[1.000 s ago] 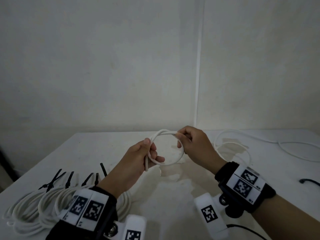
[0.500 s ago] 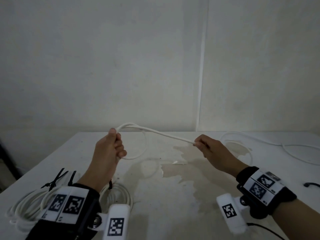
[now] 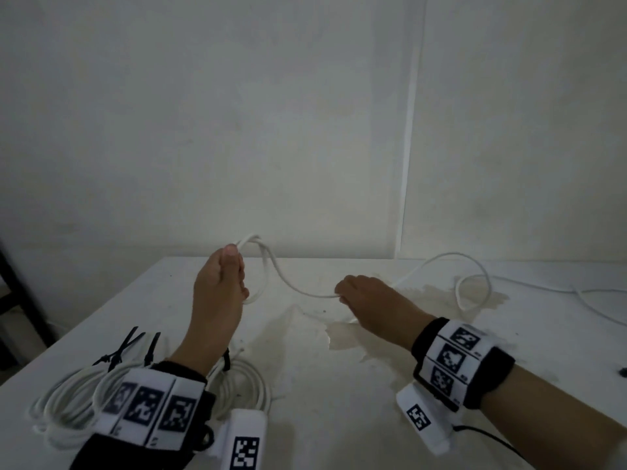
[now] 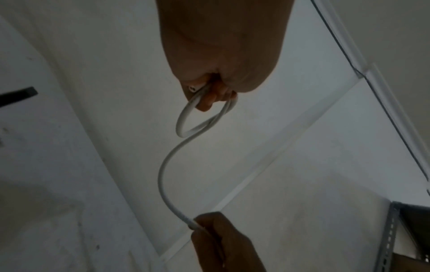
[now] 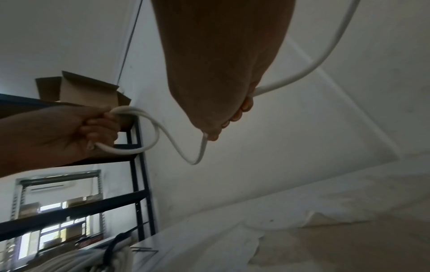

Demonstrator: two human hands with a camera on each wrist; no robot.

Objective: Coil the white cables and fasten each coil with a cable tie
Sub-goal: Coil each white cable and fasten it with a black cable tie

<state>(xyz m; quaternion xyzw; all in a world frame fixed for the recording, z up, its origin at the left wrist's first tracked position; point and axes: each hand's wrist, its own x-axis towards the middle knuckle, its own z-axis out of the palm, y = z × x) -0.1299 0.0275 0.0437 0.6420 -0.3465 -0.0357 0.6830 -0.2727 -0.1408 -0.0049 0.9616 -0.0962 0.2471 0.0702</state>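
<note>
The left hand (image 3: 220,286) is closed round a small starter loop of white cable (image 3: 298,289), held up above the tabletop (image 3: 339,395), with the cut end poking out just under its fingers (image 5: 100,127). To the right of that loop the right hand (image 3: 366,300) is closed on the same cable, which sags in a shallow curve between the two. Beyond the right hand the rest of it trails off over the tabletop in loose bends towards the far right edge.

As I see it, the coil is barely begun. To wind it well, the right hand should let the cable slide through as it draws out a length, then bring that length across to the loop so each turn matches the first in size. The left hand needs to open only enough to take in the new turn, or the loop will spring apart. A slight roll of the cable as it comes over should stop it kinking.

Nearer than the loop and to its left, finished coils (image 3: 68,405) lie in a heap, with black cable ties (image 3: 130,344) sticking up from them.

The tabletop is white with a pale brownish stain (image 3: 346,337) below and to the right of the loop. Plain white walls meet in a corner behind, and the right wrist view shows a dark metal shelf rack (image 5: 139,184) carrying cardboard boxes (image 5: 86,90) off to the loop's left
</note>
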